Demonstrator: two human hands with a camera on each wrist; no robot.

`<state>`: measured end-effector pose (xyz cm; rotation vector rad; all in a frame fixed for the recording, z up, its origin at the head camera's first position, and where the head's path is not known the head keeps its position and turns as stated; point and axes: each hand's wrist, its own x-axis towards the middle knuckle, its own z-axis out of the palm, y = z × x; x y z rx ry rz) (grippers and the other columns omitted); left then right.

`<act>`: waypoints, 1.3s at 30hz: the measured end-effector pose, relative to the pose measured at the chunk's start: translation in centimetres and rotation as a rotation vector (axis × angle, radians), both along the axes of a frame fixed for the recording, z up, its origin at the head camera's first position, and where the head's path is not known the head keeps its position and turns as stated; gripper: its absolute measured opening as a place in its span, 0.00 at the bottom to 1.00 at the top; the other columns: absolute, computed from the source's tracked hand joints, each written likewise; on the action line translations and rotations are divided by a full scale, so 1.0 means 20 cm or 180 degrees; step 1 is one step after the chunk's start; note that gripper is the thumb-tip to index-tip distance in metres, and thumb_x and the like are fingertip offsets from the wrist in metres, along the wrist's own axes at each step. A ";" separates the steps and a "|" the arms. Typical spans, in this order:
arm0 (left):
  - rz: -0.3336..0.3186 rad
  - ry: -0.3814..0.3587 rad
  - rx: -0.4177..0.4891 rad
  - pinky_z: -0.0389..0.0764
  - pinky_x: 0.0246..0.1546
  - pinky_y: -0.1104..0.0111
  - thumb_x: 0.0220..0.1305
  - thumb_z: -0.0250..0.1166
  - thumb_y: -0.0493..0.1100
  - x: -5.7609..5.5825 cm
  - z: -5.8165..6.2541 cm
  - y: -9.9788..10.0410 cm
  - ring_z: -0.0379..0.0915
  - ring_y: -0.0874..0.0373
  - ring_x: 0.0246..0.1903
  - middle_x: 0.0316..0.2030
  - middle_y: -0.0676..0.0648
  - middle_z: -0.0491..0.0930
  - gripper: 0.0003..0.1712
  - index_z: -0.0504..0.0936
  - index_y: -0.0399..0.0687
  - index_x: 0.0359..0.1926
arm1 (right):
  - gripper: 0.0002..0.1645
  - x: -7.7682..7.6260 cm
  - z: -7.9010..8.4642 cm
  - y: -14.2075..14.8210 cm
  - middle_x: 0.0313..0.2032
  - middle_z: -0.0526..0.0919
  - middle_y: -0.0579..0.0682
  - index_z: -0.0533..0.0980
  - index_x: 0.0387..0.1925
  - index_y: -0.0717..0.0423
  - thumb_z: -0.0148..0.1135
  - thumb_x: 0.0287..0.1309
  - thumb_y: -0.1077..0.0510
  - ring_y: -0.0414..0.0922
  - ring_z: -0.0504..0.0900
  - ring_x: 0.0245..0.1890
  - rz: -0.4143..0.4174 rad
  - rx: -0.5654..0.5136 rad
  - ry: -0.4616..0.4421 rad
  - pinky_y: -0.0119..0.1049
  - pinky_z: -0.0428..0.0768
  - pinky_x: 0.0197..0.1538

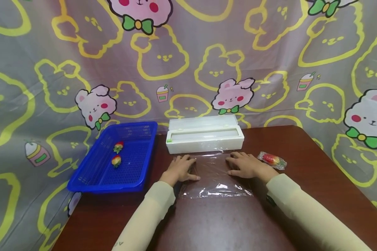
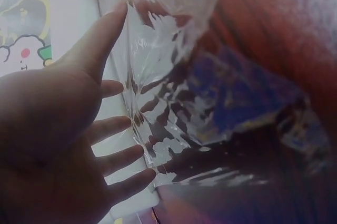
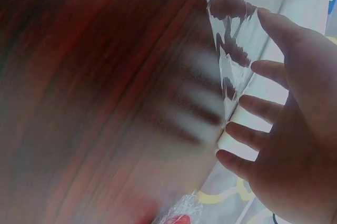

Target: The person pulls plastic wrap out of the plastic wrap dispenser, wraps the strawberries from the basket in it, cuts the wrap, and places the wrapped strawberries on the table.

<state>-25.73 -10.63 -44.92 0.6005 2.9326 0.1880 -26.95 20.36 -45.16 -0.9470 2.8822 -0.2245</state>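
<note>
A thin sheet of clear plastic wrap lies over the table in front of a white wrap dispenser box. My left hand rests at the sheet's left side, fingers spread and thumb pointing inward. At the right side, my right hand lies with its fingers extended too. In the left wrist view, the fingertips of the left hand meet the crinkled edge of the wrap. The right wrist view has the straight fingers of the right hand along the film's edge.
The dispenser's lid stands raised at the back. Left of it, a blue plastic basket holds two red-and-yellow strawberries. A film-wrapped strawberry lies beyond my right wrist. A patterned curtain hangs behind the brown table.
</note>
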 end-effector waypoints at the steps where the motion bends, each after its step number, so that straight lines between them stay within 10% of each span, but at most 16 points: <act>1: -0.0002 -0.0008 -0.0006 0.59 0.71 0.40 0.56 0.70 0.71 0.00 0.00 0.00 0.60 0.37 0.70 0.74 0.43 0.63 0.53 0.67 0.53 0.76 | 0.40 0.00 0.00 0.00 0.69 0.69 0.68 0.70 0.71 0.58 0.62 0.68 0.38 0.68 0.69 0.66 -0.0006 0.0004 -0.0013 0.70 0.69 0.61; 12: -0.0211 0.0173 0.0017 0.70 0.63 0.43 0.57 0.70 0.71 0.00 0.03 -0.01 0.65 0.38 0.67 0.72 0.43 0.67 0.50 0.70 0.52 0.73 | 0.41 0.07 -0.03 0.02 0.72 0.65 0.66 0.68 0.72 0.57 0.61 0.68 0.37 0.70 0.67 0.68 0.0053 -0.0101 -0.0068 0.72 0.67 0.62; 22: -0.0328 0.0828 -0.0062 0.74 0.61 0.46 0.67 0.66 0.61 0.04 0.60 -0.04 0.71 0.41 0.63 0.66 0.43 0.74 0.36 0.74 0.49 0.70 | 0.43 0.14 -0.04 0.15 0.71 0.64 0.69 0.69 0.72 0.58 0.61 0.66 0.35 0.72 0.66 0.68 -0.0130 -0.0054 -0.0116 0.73 0.64 0.62; 28: 0.0086 0.0645 0.0171 0.71 0.63 0.42 0.70 0.64 0.56 -0.12 0.86 -0.29 0.71 0.38 0.64 0.64 0.38 0.76 0.32 0.75 0.41 0.67 | 0.43 0.15 -0.03 0.17 0.71 0.65 0.68 0.69 0.72 0.57 0.62 0.66 0.35 0.71 0.67 0.67 -0.0190 -0.0030 -0.0077 0.73 0.64 0.62; 33: 0.0650 0.0288 0.0120 0.70 0.59 0.36 0.73 0.61 0.52 -0.30 0.85 -0.56 0.71 0.33 0.61 0.62 0.32 0.76 0.29 0.75 0.35 0.64 | 0.44 0.16 -0.04 0.16 0.71 0.66 0.69 0.69 0.72 0.58 0.62 0.66 0.35 0.71 0.68 0.67 -0.0131 -0.0035 -0.0080 0.74 0.64 0.62; 39: 0.1236 -0.0245 0.0001 0.68 0.60 0.34 0.73 0.60 0.51 -0.35 0.71 -0.79 0.68 0.27 0.62 0.64 0.26 0.71 0.32 0.72 0.32 0.66 | 0.42 0.18 -0.05 0.13 0.69 0.68 0.69 0.71 0.70 0.58 0.62 0.65 0.35 0.71 0.70 0.65 0.0007 -0.0087 0.0064 0.74 0.65 0.59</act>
